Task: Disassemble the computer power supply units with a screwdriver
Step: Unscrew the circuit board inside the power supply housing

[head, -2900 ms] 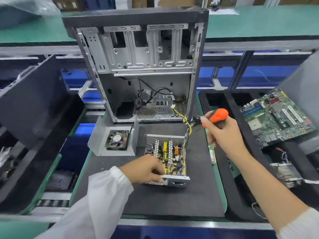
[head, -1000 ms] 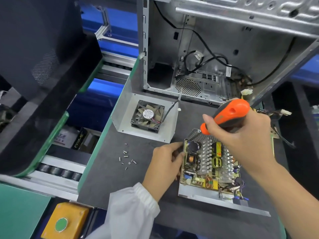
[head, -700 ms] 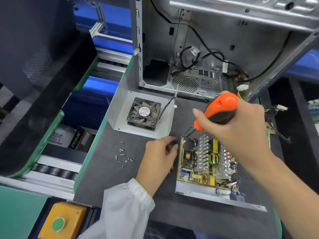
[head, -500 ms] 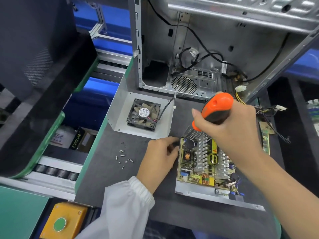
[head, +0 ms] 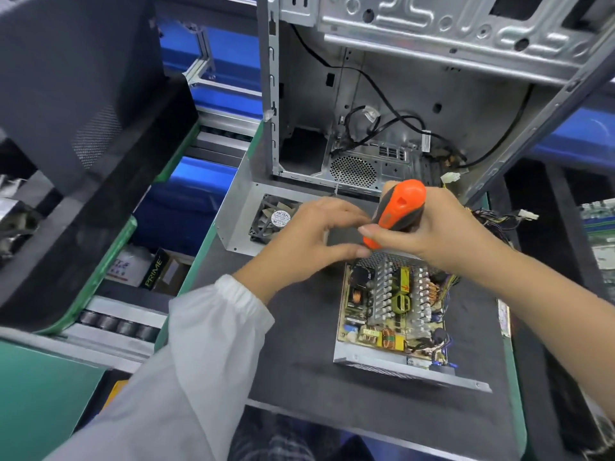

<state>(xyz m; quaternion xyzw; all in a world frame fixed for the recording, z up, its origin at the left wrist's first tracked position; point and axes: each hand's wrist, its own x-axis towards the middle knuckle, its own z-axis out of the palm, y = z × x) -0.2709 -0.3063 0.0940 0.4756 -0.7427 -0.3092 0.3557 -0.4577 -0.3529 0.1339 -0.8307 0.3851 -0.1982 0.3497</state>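
Your right hand (head: pixel 442 234) grips the screwdriver (head: pixel 397 211) by its orange-and-black handle, fingers and thumb wrapped round it, handle tilted with its butt end up toward 12 o'clock; the shaft and tip are hidden behind the hands. Your left hand (head: pixel 309 237) hovers just beside it at 9 o'clock, fingers loosely extended toward the lower end of the handle and the thumb nearly meeting the right thumb; whether the fingertips touch the tool cannot be told. The power supply unit (head: pixel 396 314) lies open-topped on the dark worktop (head: pixel 299 371) at 6 o'clock from both hands, its circuit board, finned heat sinks and copper coils exposed, its perforated wall at the far end just under the right hand. A bundle of wires (head: pixel 499 221) leaves it toward 3 o'clock. The removed metal cover with fan (head: pixel 263 221) rests at 10 o'clock from the unit, partly behind the left hand. The empty computer case (head: pixel 416 94) stands upright at 12 o'clock, black cables hanging inside. A black side panel (head: pixel 73 94) leans at far 9 o'clock. A circuit board (head: pixel 599 227) shows at the 3 o'clock edge.
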